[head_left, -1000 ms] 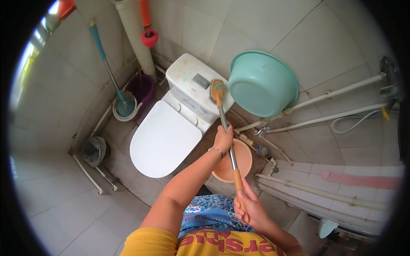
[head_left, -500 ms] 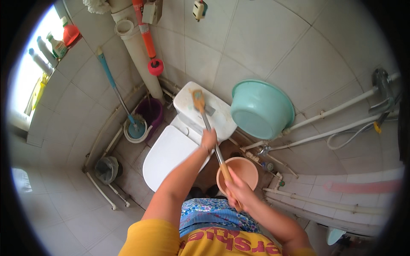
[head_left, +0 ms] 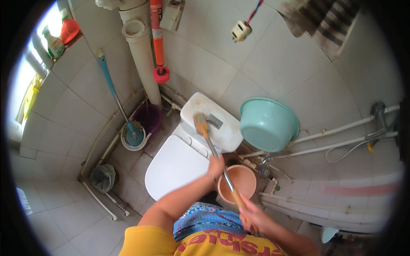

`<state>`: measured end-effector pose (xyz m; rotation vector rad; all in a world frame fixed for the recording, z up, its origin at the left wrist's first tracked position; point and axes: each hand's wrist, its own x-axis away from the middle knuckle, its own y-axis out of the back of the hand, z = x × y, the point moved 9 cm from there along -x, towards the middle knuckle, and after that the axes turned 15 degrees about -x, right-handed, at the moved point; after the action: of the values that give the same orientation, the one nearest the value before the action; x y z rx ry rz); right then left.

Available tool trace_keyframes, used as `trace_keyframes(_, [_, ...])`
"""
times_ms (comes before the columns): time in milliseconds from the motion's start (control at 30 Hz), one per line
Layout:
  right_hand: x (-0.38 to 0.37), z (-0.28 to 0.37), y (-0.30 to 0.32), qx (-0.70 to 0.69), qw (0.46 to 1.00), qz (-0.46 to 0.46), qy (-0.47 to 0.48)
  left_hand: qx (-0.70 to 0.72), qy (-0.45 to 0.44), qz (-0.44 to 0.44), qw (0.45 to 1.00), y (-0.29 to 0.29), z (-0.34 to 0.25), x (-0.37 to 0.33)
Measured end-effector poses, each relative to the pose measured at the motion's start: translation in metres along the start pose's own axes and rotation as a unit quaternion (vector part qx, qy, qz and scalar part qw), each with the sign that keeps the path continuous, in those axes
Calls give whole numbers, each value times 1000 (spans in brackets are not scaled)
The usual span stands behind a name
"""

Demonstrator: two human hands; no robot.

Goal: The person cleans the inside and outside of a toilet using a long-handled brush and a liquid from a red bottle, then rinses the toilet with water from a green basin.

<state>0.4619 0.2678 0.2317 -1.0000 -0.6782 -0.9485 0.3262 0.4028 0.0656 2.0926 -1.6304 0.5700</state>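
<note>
Brush: slanting through the middle of the frame, its wooden head (head_left: pixel 201 123) over the front edge of the toilet tank (head_left: pixel 230 129), left of the flush button (head_left: pixel 215 121); whether it touches is unclear.
Left hand (head_left: pixel 216 165): closed around the brush's metal shaft (head_left: pixel 229 183), near the centre.
Right hand (head_left: pixel 253 214): gripping the wooden handle (head_left: pixel 236 198), lower centre, slightly blurred.
Toilet lid (head_left: pixel 177 164): down, left of the left hand.
Pink basin (head_left: pixel 248 176): on the floor, right of the shaft.
Green basin (head_left: pixel 269 128): tilted against the wall, right of the tank.
Mop (head_left: pixel 116 99): leaning, upper left.
Bin (head_left: pixel 102 179): lined, left of the frame.
</note>
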Motion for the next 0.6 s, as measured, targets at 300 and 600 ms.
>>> trace_keyframes(300, [-88,62,-29,-67,997,-1,44,6,19,-34,999,54,-41,-122])
trace_keyframes(600, [-80,63,-47,-24,999,-11,21,33,21,-81,996,75,-16,-106])
